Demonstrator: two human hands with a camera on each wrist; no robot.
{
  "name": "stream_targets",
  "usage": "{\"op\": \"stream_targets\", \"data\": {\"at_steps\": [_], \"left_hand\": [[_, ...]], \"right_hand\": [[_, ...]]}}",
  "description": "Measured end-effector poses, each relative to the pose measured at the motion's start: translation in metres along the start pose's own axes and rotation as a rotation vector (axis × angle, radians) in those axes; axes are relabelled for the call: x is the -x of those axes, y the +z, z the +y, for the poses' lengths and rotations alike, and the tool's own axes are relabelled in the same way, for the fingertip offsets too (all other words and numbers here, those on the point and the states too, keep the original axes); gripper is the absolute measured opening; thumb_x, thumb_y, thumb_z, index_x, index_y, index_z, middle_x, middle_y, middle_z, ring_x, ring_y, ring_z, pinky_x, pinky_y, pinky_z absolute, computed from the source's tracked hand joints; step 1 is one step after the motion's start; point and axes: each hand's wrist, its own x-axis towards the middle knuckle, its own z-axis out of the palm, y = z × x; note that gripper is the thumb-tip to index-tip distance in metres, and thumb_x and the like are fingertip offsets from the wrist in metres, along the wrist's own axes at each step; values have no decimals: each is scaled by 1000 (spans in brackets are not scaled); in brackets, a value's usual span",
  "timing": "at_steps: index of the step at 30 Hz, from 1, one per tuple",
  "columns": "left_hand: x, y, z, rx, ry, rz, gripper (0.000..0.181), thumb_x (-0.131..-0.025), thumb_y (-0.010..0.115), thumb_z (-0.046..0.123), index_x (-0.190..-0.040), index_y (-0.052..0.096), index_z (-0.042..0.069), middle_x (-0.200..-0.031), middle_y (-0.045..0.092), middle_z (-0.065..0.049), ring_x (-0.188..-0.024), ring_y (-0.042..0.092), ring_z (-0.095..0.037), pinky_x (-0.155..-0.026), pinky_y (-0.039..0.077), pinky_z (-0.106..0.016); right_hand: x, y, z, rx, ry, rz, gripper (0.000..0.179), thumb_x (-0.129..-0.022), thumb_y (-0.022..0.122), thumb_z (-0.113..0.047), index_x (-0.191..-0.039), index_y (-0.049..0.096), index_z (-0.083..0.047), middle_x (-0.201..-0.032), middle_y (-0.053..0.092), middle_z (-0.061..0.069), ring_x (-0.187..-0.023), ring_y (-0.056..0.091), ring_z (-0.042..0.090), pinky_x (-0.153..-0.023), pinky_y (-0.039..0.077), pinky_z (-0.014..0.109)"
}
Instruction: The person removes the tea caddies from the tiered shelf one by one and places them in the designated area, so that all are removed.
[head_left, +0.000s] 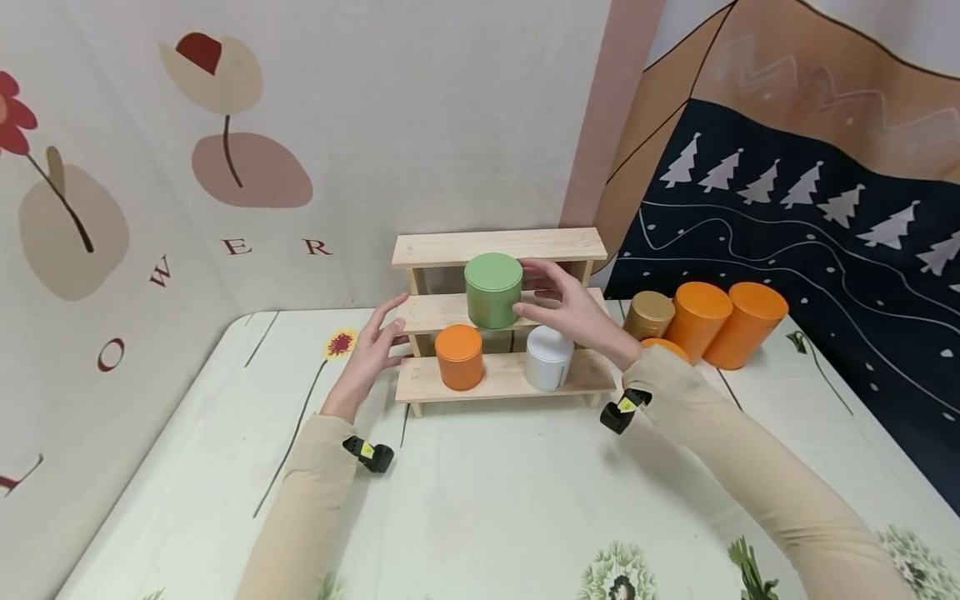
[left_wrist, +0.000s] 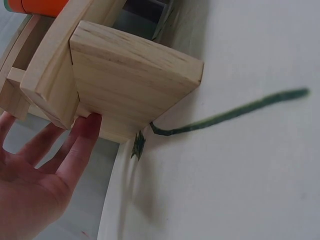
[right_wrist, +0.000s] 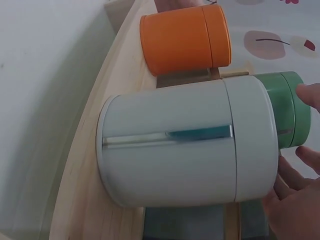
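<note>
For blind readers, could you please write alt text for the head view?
The right hand holds a green can at a wooden shelf's middle step, above an orange can and a white can. The left hand is alongside.

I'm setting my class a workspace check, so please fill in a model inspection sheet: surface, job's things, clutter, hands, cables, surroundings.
Surface: white cloth, printed with flowers.
Job's things: wooden rack with three steps; green tin at the middle step, whether fully set down unclear; orange tin and white tin upright on the bottom step.
Clutter: gold tin and more orange tins grouped right of the rack, one partly hidden by the right arm.
Hands: right hand holds the green tin; left hand is at the rack's left end, fingers relaxed.
Cables: nothing seen.
Surroundings: pale printed backdrop; dark tree-print cloth at right.
</note>
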Motion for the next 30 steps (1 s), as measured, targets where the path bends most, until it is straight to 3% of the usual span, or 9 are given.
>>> {"op": "stream_targets", "data": {"at_steps": [16,30], "left_hand": [[0,1,0,-9,-5,9,50,-103,44,41,-151,32,33,-148,35,-16,-123,47,-40,-94,41,-60],[1,2,2,-14,-12,9,51,-102,43,43,-151,31,33,-146,37,-18,-123,47,-39,-95,40,-60]], "right_hand": [[-20,10,0,40,40,-27,76,-89,72,-18,-152,29,-12,-140,45,13,-122,50,26,-100,42,33],[-16,12,3,43,26,3,74,-88,73,-19,-150,34,-14,-141,45,11,-118,53,27,-97,45,35]]}}
